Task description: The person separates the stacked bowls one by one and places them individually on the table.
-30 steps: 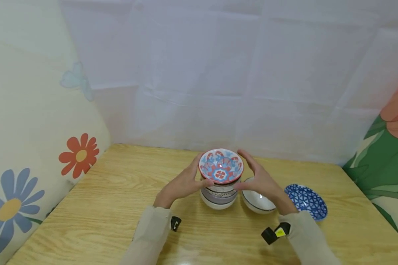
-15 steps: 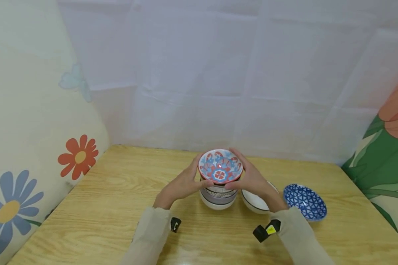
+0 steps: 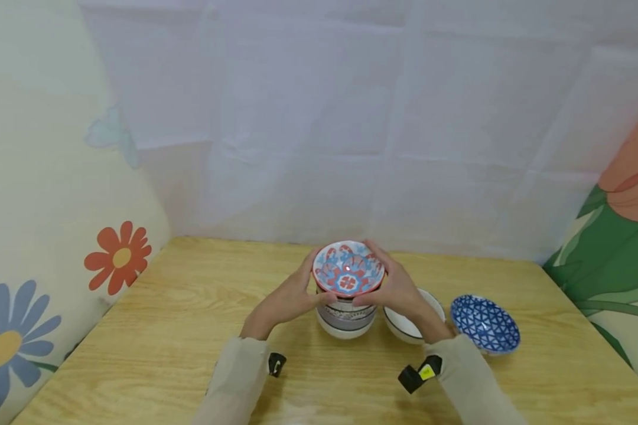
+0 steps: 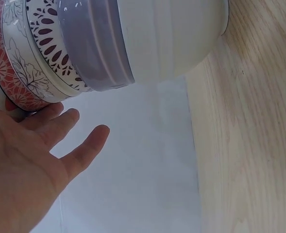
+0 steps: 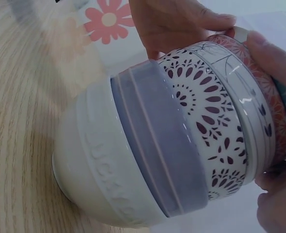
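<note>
Red-rimmed bowl [image 3: 348, 268] tops a stack of nested bowls [image 3: 345, 324] on the wooden table [image 3: 165, 324]. Left hand [image 3: 287, 300] and right hand [image 3: 399, 289] grip this top bowl from opposite sides with curved fingers. White bowl [image 3: 403, 326] and blue bowl [image 3: 486, 324] stand to the right.

Wood-grain table [image 3: 335, 381]; on it a bowl stack [image 3: 347, 316], a white bowl [image 3: 403, 327], a blue-patterned bowl [image 3: 485, 324]

On table [image 3: 165, 330], bowl stack [image 3: 346, 310] left, middle bowl [image 3: 405, 326], rightmost bowl [image 3: 485, 323].
</note>
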Demonstrator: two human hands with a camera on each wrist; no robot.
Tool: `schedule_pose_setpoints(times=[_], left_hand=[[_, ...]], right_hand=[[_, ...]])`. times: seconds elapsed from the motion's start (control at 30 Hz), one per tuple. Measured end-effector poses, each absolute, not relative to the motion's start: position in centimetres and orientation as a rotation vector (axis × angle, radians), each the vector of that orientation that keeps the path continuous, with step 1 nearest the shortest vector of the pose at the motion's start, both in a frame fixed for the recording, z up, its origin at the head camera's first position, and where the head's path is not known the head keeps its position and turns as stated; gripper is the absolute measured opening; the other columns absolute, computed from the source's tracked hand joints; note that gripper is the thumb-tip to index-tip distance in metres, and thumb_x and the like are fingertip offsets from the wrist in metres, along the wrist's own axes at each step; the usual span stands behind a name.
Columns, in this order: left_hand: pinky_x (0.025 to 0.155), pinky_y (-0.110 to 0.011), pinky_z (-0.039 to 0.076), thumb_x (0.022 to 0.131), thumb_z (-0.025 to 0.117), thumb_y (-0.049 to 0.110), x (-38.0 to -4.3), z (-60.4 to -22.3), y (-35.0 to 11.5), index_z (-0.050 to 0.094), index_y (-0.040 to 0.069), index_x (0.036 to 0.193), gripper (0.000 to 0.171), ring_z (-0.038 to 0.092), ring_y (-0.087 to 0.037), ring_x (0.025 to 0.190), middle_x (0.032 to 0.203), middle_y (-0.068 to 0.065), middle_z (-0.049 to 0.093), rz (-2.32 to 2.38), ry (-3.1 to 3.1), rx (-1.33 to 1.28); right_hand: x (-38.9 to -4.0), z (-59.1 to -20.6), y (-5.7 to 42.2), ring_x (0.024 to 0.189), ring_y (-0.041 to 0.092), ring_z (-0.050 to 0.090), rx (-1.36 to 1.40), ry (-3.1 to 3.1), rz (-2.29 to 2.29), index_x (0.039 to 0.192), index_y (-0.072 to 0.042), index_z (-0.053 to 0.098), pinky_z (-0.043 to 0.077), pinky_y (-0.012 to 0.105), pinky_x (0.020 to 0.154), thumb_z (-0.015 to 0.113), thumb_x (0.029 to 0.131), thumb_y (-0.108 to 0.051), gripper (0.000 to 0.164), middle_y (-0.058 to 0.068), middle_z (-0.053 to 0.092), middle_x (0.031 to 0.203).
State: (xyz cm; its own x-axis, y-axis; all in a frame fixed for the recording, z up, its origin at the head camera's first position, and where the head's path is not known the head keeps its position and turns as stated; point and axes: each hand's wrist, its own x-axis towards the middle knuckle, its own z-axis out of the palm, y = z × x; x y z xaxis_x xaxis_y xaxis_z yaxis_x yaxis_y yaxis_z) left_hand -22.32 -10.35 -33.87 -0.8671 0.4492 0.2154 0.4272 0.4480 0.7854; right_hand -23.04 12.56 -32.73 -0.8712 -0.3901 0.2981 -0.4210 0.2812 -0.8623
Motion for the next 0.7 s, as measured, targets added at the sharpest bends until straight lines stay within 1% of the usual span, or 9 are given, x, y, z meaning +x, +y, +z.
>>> schedule_pose_setpoints(times=[0.13,0.27,0.43,0.5,0.7], left_hand=[[0.104,-0.045,0.027,0.073,0.069,0.045,-22.30,-33.96,-10.34,0.007,0.021,0.143,0.097,0.028,-0.020,0.130,0.144,-0.005,0.027,1.418,2.664,0.798],[0.103,-0.045,0.028,0.074,0.068,0.044,-22.40,-34.15,-10.44,0.007,0.024,0.143,0.095,0.028,-0.020,0.129,0.143,-0.004,0.028,1.430,2.648,0.788],[0.103,-0.046,0.028,0.075,0.066,0.046,-22.47,-34.34,-10.68,0.005,0.025,0.144,0.095,0.025,-0.019,0.131,0.145,-0.002,0.023,1.414,2.633,0.766],[0.103,-0.046,0.027,0.076,0.065,0.047,-22.51,-34.38,-10.69,0.004,0.023,0.144,0.095,0.024,-0.019,0.131,0.146,-0.002,0.022,1.407,2.631,0.774],[0.104,-0.045,0.026,0.076,0.065,0.047,-22.58,-34.46,-10.60,0.003,0.025,0.144,0.095,0.024,-0.021,0.132,0.147,-0.005,0.021,1.387,2.651,0.783]], right_hand=[[-22.91,-32.76,12.29,0.123,0.026,0.038,0.757,-2.476,1.686,0.142,-0.019,0.024,0.031,0.046,0.100,0.087,0.053,-0.014,0.109,0.009,0.036,0.139],[-22.91,-32.84,12.10,0.122,0.026,0.040,0.742,-2.461,1.691,0.142,-0.018,0.025,0.031,0.045,0.100,0.087,0.053,-0.014,0.108,0.010,0.038,0.137],[-22.97,-32.97,12.03,0.122,0.024,0.040,0.758,-2.437,1.710,0.141,-0.020,0.027,0.032,0.044,0.100,0.086,0.053,-0.012,0.107,0.008,0.040,0.136],[-22.93,-32.96,12.06,0.121,0.024,0.041,0.768,-2.426,1.719,0.141,-0.021,0.027,0.032,0.045,0.099,0.086,0.053,-0.012,0.106,0.008,0.041,0.136],[-22.85,-32.76,12.16,0.122,0.023,0.040,0.758,-2.390,1.761,0.141,-0.023,0.026,0.033,0.044,0.099,0.086,0.054,-0.010,0.106,0.007,0.038,0.138]])
